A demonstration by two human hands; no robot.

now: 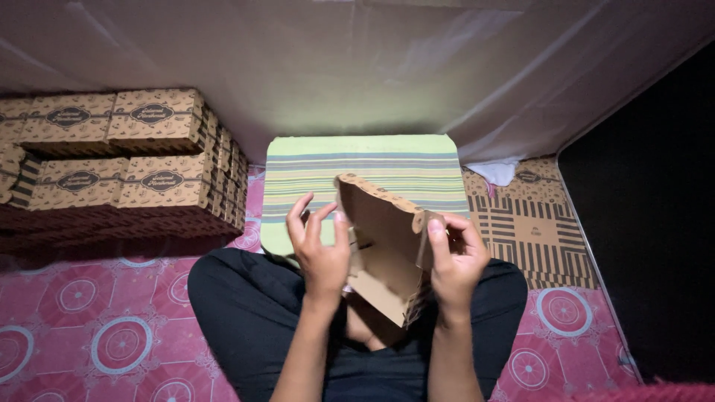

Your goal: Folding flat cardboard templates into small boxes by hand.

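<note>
A brown cardboard box blank [383, 246], partly folded, stands tilted on edge above my lap. My left hand [319, 249] grips its left side, fingers spread along the edge. On the right flap my right hand [456, 260] pinches the card, thumb on top. Its plain inner face is toward me; a printed patterned rim shows along the top. Behind it lies a small green striped table [365, 167]. My crossed legs in black trousers [246, 313] are below.
Stacks of folded patterned brown boxes [126, 160] fill the left side. Flat unfolded box blanks [536, 223] lie to the right of the striped table. A pink patterned mat [104, 335] covers the floor; a white sheet [372, 67] hangs behind.
</note>
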